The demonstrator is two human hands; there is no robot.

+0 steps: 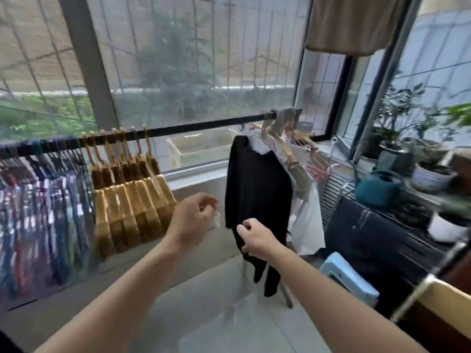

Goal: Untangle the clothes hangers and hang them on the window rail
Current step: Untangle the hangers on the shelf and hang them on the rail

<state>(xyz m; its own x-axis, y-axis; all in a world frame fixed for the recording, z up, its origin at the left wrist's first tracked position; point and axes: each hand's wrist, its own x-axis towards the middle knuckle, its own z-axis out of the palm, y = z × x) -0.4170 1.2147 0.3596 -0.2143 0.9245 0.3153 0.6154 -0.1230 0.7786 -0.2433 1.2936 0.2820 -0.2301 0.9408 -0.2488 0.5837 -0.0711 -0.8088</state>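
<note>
Hangers first: the window rail (178,128) runs long and dark from lower left up to the right across the glass, and everything hangs off it. At the rail's left end there's a blurred row of dark and coloured hangers (43,200); next along, a tight pack of gold hangers (130,194), hooks over the rail, bodies dropping straight down. Near the rail's right end hangs a black garment (257,194), long axis vertical, with pale clothes (308,220) bunched just behind it. Below the rail, the right hand (257,238) has its fingers curled, pinching the black garment's lower edge. The left hand (191,217), beside the gold hangers, has fingers loosely curled around something small and clear (216,217); too blurred to name.
</note>
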